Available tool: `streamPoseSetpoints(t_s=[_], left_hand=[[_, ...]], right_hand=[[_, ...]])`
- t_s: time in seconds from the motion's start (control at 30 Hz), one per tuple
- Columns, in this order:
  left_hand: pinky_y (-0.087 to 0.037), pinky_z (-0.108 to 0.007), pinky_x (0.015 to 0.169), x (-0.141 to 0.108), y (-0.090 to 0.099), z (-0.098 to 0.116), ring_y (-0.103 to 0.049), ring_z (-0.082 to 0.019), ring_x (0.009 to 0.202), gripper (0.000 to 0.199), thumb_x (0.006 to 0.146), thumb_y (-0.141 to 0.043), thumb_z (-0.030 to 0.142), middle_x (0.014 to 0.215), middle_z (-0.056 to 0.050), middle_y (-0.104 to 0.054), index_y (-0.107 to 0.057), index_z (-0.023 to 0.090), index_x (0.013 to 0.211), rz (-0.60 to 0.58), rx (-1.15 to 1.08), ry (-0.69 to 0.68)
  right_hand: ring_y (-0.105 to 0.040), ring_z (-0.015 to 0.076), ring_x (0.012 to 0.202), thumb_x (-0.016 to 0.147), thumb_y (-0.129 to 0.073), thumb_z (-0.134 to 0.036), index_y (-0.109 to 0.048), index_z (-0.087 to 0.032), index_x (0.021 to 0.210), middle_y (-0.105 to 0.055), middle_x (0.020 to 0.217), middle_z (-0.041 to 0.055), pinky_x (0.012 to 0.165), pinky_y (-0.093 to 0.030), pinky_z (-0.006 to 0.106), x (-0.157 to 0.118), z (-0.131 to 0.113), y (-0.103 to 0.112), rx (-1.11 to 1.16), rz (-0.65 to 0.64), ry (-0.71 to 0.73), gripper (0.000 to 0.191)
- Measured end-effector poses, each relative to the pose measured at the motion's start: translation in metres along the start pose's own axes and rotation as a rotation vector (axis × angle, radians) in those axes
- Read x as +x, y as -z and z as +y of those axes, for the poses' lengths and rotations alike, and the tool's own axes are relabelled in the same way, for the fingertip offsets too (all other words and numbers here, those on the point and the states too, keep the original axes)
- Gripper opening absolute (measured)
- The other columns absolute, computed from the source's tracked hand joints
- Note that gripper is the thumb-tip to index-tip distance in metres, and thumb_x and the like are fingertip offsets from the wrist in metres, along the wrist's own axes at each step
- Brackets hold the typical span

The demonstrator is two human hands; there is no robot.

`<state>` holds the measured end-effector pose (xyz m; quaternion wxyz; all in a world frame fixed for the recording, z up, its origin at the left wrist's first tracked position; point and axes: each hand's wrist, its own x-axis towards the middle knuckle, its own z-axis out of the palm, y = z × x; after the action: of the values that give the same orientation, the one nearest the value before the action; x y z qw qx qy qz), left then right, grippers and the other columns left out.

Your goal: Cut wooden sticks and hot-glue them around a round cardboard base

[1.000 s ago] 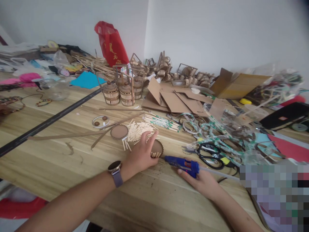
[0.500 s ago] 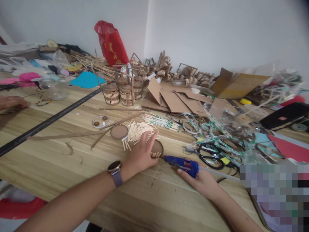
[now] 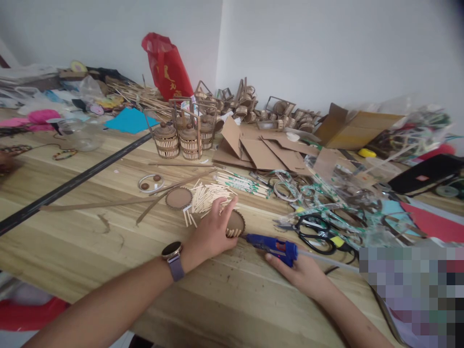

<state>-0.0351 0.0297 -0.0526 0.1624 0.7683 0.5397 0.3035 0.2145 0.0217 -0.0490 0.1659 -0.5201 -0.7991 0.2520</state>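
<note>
My left hand (image 3: 211,229), with a watch on its wrist, grips the near left edge of a round cardboard base (image 3: 237,221). Its thumb and lower fingers are at the edge while other fingers rise above it. Short wooden sticks stand in a row along the base's near rim. In my right hand (image 3: 302,270) is a blue hot glue gun (image 3: 273,245), its nozzle tip at or very near that rim; I cannot tell if they touch. Behind the left hand lies a heap of short sticks (image 3: 208,197), with a second cardboard disc (image 3: 179,198) beside it.
Black-handled scissors (image 3: 315,232) and tangled plastic wrappers lie to the right. Finished little lidded buckets (image 3: 166,140) stand behind, near cardboard sheets (image 3: 266,153). A dark strip (image 3: 79,179) crosses the left side. Another person's hand (image 3: 7,162) is at the far left edge.
The other person's hand at the far left has drawn back toward the frame edge, baring beaded strings. My two hands, the base and the glue gun stay nearly in place.
</note>
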Motion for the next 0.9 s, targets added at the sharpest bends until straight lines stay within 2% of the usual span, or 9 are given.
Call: streamPoseSetpoints(t_s=[0.2,0.33,0.4,0.47,0.53,0.6,0.73,0.8,0.9], left_hand=[[-0.043,-0.048,0.101,0.000,0.001,0.001,-0.042,-0.033,0.128,0.101,0.067,-0.072,0.016,0.142,-0.012,-0.026,-0.014,0.032,0.147,-0.035,-0.023,0.019],[-0.043,-0.047,0.102,-0.001,0.001,0.001,-0.042,-0.032,0.128,0.102,0.067,-0.071,0.016,0.141,-0.011,-0.027,-0.011,0.034,0.147,-0.034,-0.011,0.002],[-0.043,-0.047,0.102,-0.001,0.001,0.001,-0.042,-0.032,0.128,0.102,0.067,-0.071,0.016,0.141,-0.011,-0.026,-0.010,0.034,0.147,-0.034,-0.012,-0.001],[-0.044,-0.047,0.101,-0.001,0.002,0.001,-0.043,-0.032,0.128,0.102,0.067,-0.071,0.015,0.141,-0.012,-0.026,-0.010,0.033,0.147,-0.038,-0.013,0.008],[-0.044,-0.046,0.100,-0.001,0.002,0.002,-0.045,-0.031,0.126,0.102,0.067,-0.071,0.016,0.142,-0.012,-0.026,-0.011,0.033,0.147,-0.047,-0.014,0.018],[-0.045,-0.045,0.100,0.000,0.002,0.002,-0.046,-0.031,0.124,0.102,0.067,-0.071,0.016,0.142,-0.012,-0.026,-0.011,0.032,0.147,-0.050,-0.017,0.023],[-0.047,-0.043,0.098,0.001,0.003,0.004,-0.050,-0.030,0.121,0.101,0.067,-0.070,0.017,0.143,-0.011,-0.025,-0.012,0.032,0.148,-0.052,-0.029,0.033],[-0.046,-0.044,0.098,0.000,0.004,0.004,-0.049,-0.030,0.121,0.100,0.067,-0.070,0.017,0.144,-0.012,-0.024,-0.013,0.031,0.148,-0.063,-0.033,0.040],[-0.045,-0.045,0.099,-0.001,0.005,0.004,-0.047,-0.032,0.123,0.102,0.065,-0.069,0.016,0.144,-0.012,-0.022,-0.013,0.031,0.148,-0.078,-0.035,0.040]], right_hand=[[-0.068,0.0294,0.085,0.077,-0.055,-0.057,-0.071,-0.020,0.086,-0.075,0.089,0.0103,0.079,-0.054,0.041,0.004,-0.004,0.002,0.154,0.131,-0.110,0.042],[-0.058,0.0184,0.053,0.075,-0.057,-0.067,-0.061,-0.019,0.065,-0.063,0.055,0.0034,0.052,-0.047,0.029,0.012,0.006,0.004,0.453,0.158,-0.339,0.049],[-0.059,0.0174,0.054,0.072,-0.061,-0.067,-0.062,-0.018,0.069,-0.064,0.058,0.0036,0.051,-0.045,0.027,0.015,0.012,0.008,0.627,0.141,-0.390,0.049],[-0.066,0.0210,0.069,0.070,-0.066,-0.062,-0.067,-0.016,0.084,-0.072,0.078,0.0083,0.062,-0.050,0.030,0.017,0.017,0.017,0.673,0.142,-0.371,0.047],[-0.068,0.0256,0.085,0.072,-0.066,-0.056,-0.069,-0.016,0.097,-0.074,0.097,0.0117,0.074,-0.051,0.034,0.016,0.020,0.027,0.500,0.165,-0.349,0.046],[-0.067,0.0293,0.091,0.077,-0.060,-0.050,-0.070,-0.017,0.103,-0.073,0.104,0.0128,0.078,-0.050,0.039,0.015,0.018,0.037,0.163,0.181,-0.329,0.043],[-0.064,0.0316,0.087,0.088,-0.049,-0.034,-0.071,-0.018,0.093,-0.074,0.091,0.0128,0.076,-0.047,0.042,0.024,-0.006,0.044,-0.402,0.243,-0.071,0.028],[-0.061,0.0276,0.082,0.088,-0.051,-0.024,-0.070,-0.020,0.086,-0.073,0.085,0.0100,0.075,-0.046,0.039,0.041,-0.024,0.042,-0.461,0.219,0.120,0.020],[-0.059,0.0232,0.082,0.087,-0.050,-0.012,-0.066,-0.018,0.084,-0.071,0.083,0.0090,0.075,-0.044,0.033,0.080,-0.047,0.035,-0.431,-0.011,0.363,0.018]])
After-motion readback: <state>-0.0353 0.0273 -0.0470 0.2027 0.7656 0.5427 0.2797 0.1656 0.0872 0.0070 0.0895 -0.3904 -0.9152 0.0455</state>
